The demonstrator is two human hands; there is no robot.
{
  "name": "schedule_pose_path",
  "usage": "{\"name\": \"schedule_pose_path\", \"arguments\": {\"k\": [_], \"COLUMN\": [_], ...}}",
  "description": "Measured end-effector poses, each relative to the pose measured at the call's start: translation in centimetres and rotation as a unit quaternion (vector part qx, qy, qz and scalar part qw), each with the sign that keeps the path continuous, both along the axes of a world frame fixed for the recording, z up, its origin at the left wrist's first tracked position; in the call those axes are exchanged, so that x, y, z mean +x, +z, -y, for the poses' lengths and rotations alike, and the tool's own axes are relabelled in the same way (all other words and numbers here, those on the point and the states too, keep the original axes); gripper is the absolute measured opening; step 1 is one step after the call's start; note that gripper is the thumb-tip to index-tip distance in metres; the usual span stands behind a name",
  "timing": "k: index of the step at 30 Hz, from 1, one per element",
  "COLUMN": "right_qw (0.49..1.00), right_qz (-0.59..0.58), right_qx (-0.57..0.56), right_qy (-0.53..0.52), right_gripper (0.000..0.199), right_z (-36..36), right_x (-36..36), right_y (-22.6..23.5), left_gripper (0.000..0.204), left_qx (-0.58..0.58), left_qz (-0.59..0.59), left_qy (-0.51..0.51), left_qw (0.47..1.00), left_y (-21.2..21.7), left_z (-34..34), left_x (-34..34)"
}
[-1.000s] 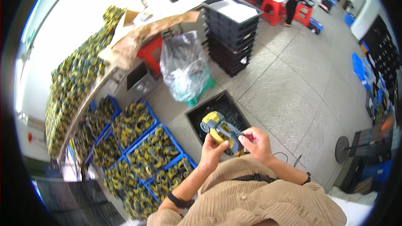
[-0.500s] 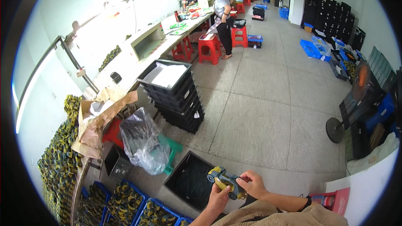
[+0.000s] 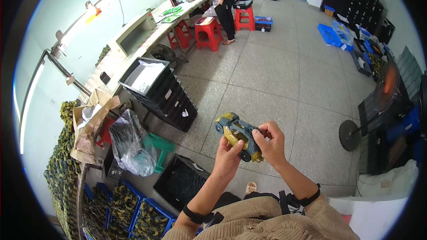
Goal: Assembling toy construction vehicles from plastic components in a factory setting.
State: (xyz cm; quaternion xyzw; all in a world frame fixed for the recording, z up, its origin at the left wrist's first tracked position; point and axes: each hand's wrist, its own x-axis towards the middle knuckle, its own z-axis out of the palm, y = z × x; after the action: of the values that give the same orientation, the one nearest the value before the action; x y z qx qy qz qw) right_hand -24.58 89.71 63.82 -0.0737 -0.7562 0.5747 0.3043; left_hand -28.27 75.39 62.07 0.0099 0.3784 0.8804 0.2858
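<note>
Both my hands hold a toy car (image 3: 242, 132) with olive-yellow and grey body parts and dark wheels, tilted over the floor. My left hand (image 3: 227, 156) grips its near side from below, thumb on the yellow side panel. At the car's right end, my right hand (image 3: 272, 144) pinches the grey upper part, with the thumb pressed on it and the fingers curled. The far underside of the car is hidden. Below and left of my hands, a black bin (image 3: 165, 177) with dark contents stands on the floor.
Left are a stack of black trays (image 3: 167, 106), green stool (image 3: 165, 144), clear plastic bag (image 3: 131, 140), brown paper bag (image 3: 84, 140), heaped yellow-green parts (image 3: 62, 173) and blue crates (image 3: 147, 204). A fan (image 3: 386, 84) stands right. Beyond, a person (image 3: 219, 4) stands by a workbench.
My hands and the toy car have risen in the picture and come more fully into view. The view has tilted lower, and the stacked trays appear further left. Both hands keep hold.
</note>
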Motion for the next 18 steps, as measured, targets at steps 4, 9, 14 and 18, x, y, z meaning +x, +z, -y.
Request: {"name": "schedule_pose_path", "arguments": {"k": [4,9,14,18], "right_qw": [0.998,0.992,0.989,0.990], "right_qz": [-0.041,-0.067,-0.091,-0.096], "right_qx": [0.003,0.070,0.067,0.065], "right_qy": [-0.038,-0.077,-0.091,-0.082], "right_gripper": [0.013,0.013,0.013,0.013], "right_z": [-2.4,-5.3,-7.8,-9.0], "right_x": [-1.8,-4.8,-10.9,-18.1], "right_y": [0.5,1.8,1.9,2.1], "left_gripper": [0.037,0.033,0.033,0.035], "left_qx": [0.017,0.038,0.039,0.024], "left_qz": [0.004,0.020,0.028,0.000], "left_qy": [-0.014,-0.029,-0.041,-0.029], "left_qw": [1.000,0.999,0.998,0.999], "left_y": [0.8,1.4,2.3,2.5], "left_z": [-3.3,-7.2,-10.0,-10.7], "left_x": [-1.7,-5.2,-11.6,-18.7]}}
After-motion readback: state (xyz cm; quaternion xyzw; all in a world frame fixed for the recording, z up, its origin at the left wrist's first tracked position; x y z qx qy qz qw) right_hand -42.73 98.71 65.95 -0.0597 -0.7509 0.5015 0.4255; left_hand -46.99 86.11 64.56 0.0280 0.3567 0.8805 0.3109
